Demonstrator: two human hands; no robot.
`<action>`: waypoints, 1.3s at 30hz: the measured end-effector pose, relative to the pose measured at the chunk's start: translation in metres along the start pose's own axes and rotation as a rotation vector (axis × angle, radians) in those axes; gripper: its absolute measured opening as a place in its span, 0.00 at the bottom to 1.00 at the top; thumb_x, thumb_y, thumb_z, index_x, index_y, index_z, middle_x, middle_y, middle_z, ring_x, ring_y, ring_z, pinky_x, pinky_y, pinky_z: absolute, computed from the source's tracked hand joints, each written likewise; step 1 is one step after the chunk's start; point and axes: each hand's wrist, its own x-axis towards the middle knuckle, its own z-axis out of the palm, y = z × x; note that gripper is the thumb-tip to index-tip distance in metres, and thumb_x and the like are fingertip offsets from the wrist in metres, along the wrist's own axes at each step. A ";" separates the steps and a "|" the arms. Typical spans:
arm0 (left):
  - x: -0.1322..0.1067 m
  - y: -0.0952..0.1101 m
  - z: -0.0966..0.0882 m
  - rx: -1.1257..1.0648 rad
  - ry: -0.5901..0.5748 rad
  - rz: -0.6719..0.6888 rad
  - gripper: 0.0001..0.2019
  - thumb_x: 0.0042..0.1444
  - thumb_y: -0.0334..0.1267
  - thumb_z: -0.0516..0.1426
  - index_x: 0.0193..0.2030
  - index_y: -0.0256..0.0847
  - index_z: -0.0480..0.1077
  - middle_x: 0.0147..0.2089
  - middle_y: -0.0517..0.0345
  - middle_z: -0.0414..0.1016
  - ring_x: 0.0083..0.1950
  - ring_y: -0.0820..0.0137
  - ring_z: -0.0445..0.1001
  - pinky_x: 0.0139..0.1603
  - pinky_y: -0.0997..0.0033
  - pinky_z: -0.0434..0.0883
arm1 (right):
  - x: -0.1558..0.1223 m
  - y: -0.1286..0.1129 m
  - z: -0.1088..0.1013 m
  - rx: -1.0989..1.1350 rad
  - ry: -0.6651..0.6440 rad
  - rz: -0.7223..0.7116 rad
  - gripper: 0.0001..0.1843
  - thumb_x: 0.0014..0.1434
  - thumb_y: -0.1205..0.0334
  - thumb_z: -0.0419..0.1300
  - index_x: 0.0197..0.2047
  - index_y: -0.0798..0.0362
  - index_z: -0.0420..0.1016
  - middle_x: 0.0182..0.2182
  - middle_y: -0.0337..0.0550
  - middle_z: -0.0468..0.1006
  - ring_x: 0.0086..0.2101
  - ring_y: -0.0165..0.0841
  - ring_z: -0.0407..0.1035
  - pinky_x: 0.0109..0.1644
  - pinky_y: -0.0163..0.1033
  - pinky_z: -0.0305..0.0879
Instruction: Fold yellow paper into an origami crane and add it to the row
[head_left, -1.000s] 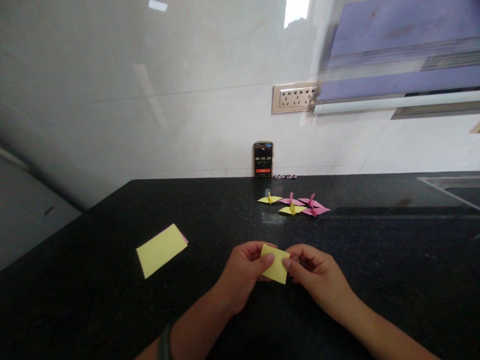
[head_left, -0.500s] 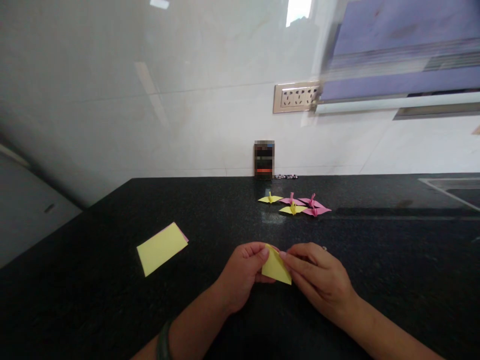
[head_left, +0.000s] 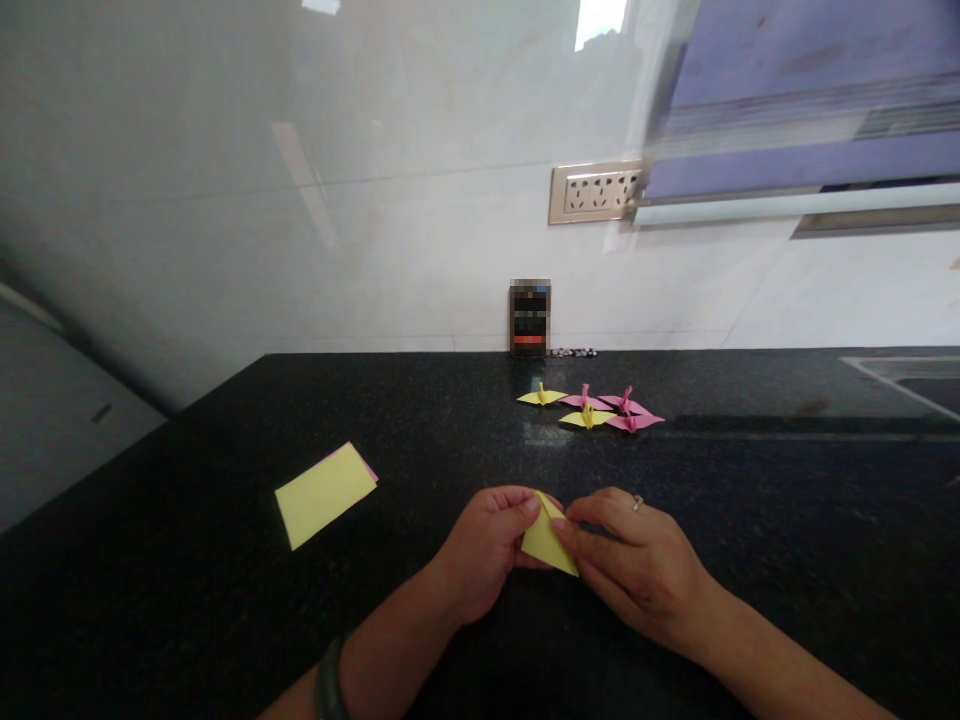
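Observation:
A folded piece of yellow origami paper (head_left: 547, 545) is held between my two hands above the dark counter. My left hand (head_left: 491, 545) pinches its upper left side, thumb on top and fingers beneath. At its right edge, my right hand (head_left: 645, 555) grips the paper with thumb and fingertips; a ring shows on one finger. Beyond the hands stand several small folded paper cranes, among them a yellow crane (head_left: 587, 418) and a pink crane (head_left: 631, 422). Off to the left lies a stack of yellow paper (head_left: 326, 497) with a pink sheet edge showing under it.
A phone (head_left: 530, 320) leans upright against the tiled wall, with a beaded strap (head_left: 574, 352) beside it. Wall sockets (head_left: 596, 192) sit above. A sink edge (head_left: 900, 385) is at the far right of the black counter (head_left: 420, 420).
My right thumb and fingers have shifted slightly over the paper's right side, and its lower corner has swung a little down and left. My left hand keeps its pinch.

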 end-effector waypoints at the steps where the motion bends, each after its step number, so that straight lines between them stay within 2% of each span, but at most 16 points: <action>1: 0.000 0.000 0.000 -0.014 -0.004 -0.002 0.10 0.49 0.38 0.53 0.34 0.32 0.69 0.28 0.52 0.70 0.28 0.72 0.68 0.30 0.70 0.66 | 0.000 0.000 -0.001 -0.001 -0.016 0.003 0.13 0.55 0.68 0.51 0.43 0.54 0.70 0.34 0.48 0.71 0.31 0.33 0.65 0.31 0.38 0.62; 9: 0.001 0.001 0.001 -0.092 -0.021 -0.012 0.10 0.47 0.37 0.53 0.32 0.33 0.71 0.27 0.53 0.71 0.27 0.71 0.69 0.29 0.70 0.66 | 0.004 -0.003 -0.005 0.019 -0.060 0.022 0.12 0.56 0.67 0.49 0.40 0.54 0.72 0.33 0.47 0.71 0.31 0.32 0.65 0.32 0.38 0.63; 13: 0.000 -0.001 0.003 -0.043 0.004 0.034 0.10 0.47 0.39 0.54 0.30 0.33 0.70 0.25 0.56 0.70 0.26 0.73 0.67 0.28 0.73 0.64 | 0.004 -0.005 -0.005 0.020 -0.097 0.032 0.14 0.56 0.67 0.49 0.44 0.54 0.70 0.34 0.48 0.70 0.31 0.34 0.65 0.33 0.39 0.62; 16: 0.000 -0.005 0.003 0.037 0.056 0.078 0.10 0.44 0.40 0.58 0.27 0.33 0.69 0.23 0.59 0.68 0.24 0.77 0.65 0.26 0.77 0.61 | 0.005 -0.008 -0.005 0.104 -0.086 0.062 0.13 0.55 0.66 0.50 0.44 0.52 0.69 0.35 0.47 0.70 0.33 0.34 0.64 0.34 0.39 0.62; 18: 0.001 -0.006 0.002 0.077 0.086 0.091 0.11 0.43 0.41 0.58 0.27 0.32 0.69 0.24 0.59 0.68 0.24 0.77 0.65 0.26 0.77 0.61 | 0.006 -0.011 -0.004 0.241 -0.042 0.143 0.11 0.55 0.65 0.50 0.39 0.52 0.71 0.35 0.46 0.70 0.33 0.33 0.65 0.35 0.38 0.62; 21: 0.001 -0.006 0.001 0.113 0.114 0.106 0.12 0.44 0.42 0.58 0.28 0.33 0.69 0.25 0.58 0.69 0.25 0.75 0.66 0.27 0.75 0.62 | 0.008 -0.013 -0.001 0.442 0.039 0.421 0.11 0.57 0.64 0.47 0.31 0.53 0.70 0.27 0.41 0.69 0.29 0.29 0.64 0.31 0.34 0.62; 23: 0.001 -0.005 0.001 0.123 0.136 0.120 0.12 0.44 0.42 0.58 0.29 0.33 0.69 0.25 0.57 0.69 0.26 0.74 0.67 0.29 0.74 0.63 | 0.009 -0.014 0.002 0.525 0.032 0.589 0.12 0.58 0.61 0.47 0.28 0.54 0.68 0.22 0.38 0.67 0.25 0.28 0.63 0.28 0.32 0.60; 25: 0.001 -0.004 0.001 0.122 0.147 0.128 0.12 0.44 0.42 0.58 0.29 0.33 0.70 0.26 0.56 0.70 0.27 0.73 0.68 0.30 0.72 0.64 | 0.009 -0.014 0.006 0.605 -0.025 0.670 0.13 0.57 0.58 0.48 0.26 0.54 0.67 0.20 0.36 0.65 0.22 0.27 0.60 0.25 0.31 0.58; 27: 0.000 -0.003 0.002 0.123 0.154 0.134 0.12 0.43 0.42 0.59 0.29 0.33 0.70 0.27 0.56 0.71 0.28 0.72 0.68 0.31 0.72 0.65 | 0.009 -0.014 0.009 0.676 -0.066 0.695 0.13 0.56 0.57 0.50 0.25 0.55 0.67 0.19 0.35 0.63 0.21 0.26 0.58 0.23 0.30 0.55; 31: 0.000 -0.003 0.002 0.134 0.174 0.127 0.12 0.41 0.42 0.60 0.29 0.33 0.71 0.26 0.56 0.71 0.28 0.72 0.68 0.31 0.72 0.65 | 0.008 -0.015 0.014 0.700 -0.065 0.706 0.10 0.53 0.59 0.53 0.25 0.55 0.68 0.19 0.35 0.63 0.21 0.25 0.56 0.22 0.29 0.54; 39: 0.001 -0.005 -0.001 0.184 0.178 0.155 0.11 0.42 0.41 0.59 0.29 0.33 0.71 0.26 0.56 0.71 0.27 0.73 0.68 0.30 0.72 0.64 | 0.007 -0.014 0.014 0.706 -0.081 0.719 0.12 0.54 0.60 0.51 0.24 0.56 0.67 0.18 0.35 0.64 0.21 0.25 0.57 0.23 0.29 0.55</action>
